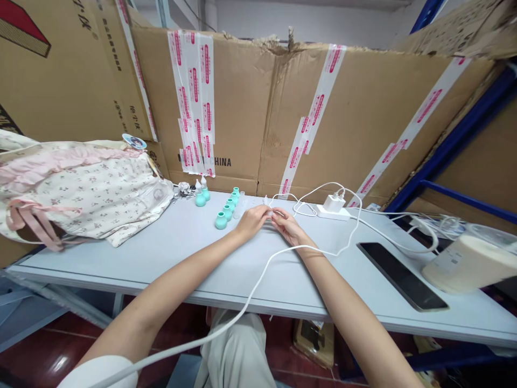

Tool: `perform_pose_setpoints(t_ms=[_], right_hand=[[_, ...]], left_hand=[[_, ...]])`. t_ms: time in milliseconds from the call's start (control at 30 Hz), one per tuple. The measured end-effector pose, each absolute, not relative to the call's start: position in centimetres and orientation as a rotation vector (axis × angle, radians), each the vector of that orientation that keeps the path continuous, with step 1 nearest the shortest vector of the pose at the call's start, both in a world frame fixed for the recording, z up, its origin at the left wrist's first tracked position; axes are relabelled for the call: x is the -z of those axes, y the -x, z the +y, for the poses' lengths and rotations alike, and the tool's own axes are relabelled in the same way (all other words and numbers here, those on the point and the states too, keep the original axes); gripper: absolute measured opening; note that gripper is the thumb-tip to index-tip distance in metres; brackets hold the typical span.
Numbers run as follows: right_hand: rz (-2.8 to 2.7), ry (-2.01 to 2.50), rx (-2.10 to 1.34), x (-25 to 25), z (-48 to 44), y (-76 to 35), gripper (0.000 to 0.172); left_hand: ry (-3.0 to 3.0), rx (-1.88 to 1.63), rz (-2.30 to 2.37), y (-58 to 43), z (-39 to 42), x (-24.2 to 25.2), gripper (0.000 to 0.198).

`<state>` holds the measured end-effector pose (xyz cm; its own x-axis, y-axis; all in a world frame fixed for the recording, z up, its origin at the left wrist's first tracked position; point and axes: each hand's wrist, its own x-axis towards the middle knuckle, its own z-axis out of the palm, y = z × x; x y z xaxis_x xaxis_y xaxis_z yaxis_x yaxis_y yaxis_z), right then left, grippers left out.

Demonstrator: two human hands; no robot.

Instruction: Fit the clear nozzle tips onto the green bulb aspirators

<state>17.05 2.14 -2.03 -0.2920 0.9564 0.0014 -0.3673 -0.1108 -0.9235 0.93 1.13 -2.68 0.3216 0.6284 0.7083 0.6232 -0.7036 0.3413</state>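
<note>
My left hand [252,220] and my right hand [288,224] meet above the middle of the table, fingertips pinched together. Between them is something small and pale, mostly hidden by the fingers; its kind does not show. A whitish pointed tip [265,199] shows just behind the fingers, and I cannot tell whether it is held. To the left of my hands, several mint-green rubber bulbs [221,220] stand in a row. Clear plastic pieces [241,205] lie beside that row. Farther left stand two green bulbs [200,200] with clear pointed nozzles on top.
A white cable [258,280] crosses over my right forearm toward a power strip [333,212] with a charger plugged in. A black phone [402,276] and a cream-coloured container [468,261] are at right. A floral cloth bag [92,188] fills the left end; cardboard [238,108] walls the back.
</note>
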Motion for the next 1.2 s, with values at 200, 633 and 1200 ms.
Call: perform_pose_setpoints(t_ms=[200, 633, 1200], right_hand=[[-1.277, 0.728, -1.826, 1.2, 1.9, -18.1, 0.047], [-1.354, 0.607, -1.881, 0.5, 0.7, -17.5, 0.054], [-1.305, 0.486, -1.773, 1.2, 1.1, -16.3, 0.036]], left_hand=[[-2.708, -1.522, 0.935, -0.4, 0.2, 3.0, 0.025], [-2.786, -1.465, 0.953, 0.8, 0.4, 2.9, 0.028], [-2.486, -1.915, 0.749, -0.6, 0.4, 2.9, 0.016]])
